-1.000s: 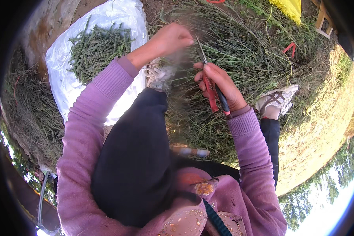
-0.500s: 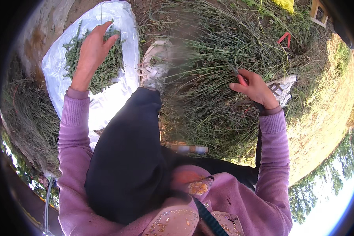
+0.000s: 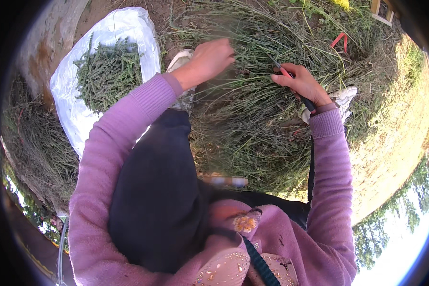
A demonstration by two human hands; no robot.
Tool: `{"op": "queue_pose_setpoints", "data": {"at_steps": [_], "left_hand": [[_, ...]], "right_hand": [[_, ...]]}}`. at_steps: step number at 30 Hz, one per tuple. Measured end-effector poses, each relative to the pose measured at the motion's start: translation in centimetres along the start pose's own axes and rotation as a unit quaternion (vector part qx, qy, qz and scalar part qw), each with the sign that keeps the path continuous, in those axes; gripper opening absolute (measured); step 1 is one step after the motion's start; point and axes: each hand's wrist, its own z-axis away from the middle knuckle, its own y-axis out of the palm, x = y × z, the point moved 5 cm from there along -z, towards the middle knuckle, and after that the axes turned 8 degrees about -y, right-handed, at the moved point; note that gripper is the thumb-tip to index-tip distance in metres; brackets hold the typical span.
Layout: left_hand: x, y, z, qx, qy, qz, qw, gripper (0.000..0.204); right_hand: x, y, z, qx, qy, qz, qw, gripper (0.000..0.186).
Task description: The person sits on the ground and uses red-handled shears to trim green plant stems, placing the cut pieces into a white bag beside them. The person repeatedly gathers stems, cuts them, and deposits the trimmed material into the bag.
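Observation:
My right hand (image 3: 304, 85) is closed around a pair of red-and-black-handled snips (image 3: 286, 72), the thin blades pointing up and left over the cut plant stems (image 3: 267, 109). My left hand (image 3: 206, 59) is over the near edge of those stems, above the white shoe on my left foot. Its back faces up and its fingertips blend into a blurred strip, so whether they grip a stem is hidden. At the left, a white plastic sheet or bag (image 3: 150, 43) lies spread out, bearing a heap of short green sprigs (image 3: 110, 74).
A red ribbon (image 3: 340, 42) lies on the stems at the far right, near a wooden frame (image 3: 382, 12) and something yellow (image 3: 341, 4). By my bent leg is a pale cylinder (image 3: 229, 181). More dry stalks (image 3: 38, 138) are heaped at the left.
My left hand has moved right, from above the sprig heap on the white plastic to the cut stems. My right hand with the snips has shifted slightly up and left.

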Motion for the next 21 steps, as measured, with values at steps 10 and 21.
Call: {"op": "queue_pose_setpoints", "data": {"at_steps": [10, 21], "left_hand": [[1.5, 0.9, -1.6, -0.001, -0.041, 0.185, 0.982, 0.009], [2.9, 4.6, -2.3, 0.109, -0.127, 0.345, 0.924, 0.013]], "right_hand": [[-1.9, 3.6, 6.0, 0.017, 0.054, -0.310, 0.949, 0.054], [0.3, 6.4, 6.3, -0.015, 0.008, -0.405, 0.914, 0.050]]}}
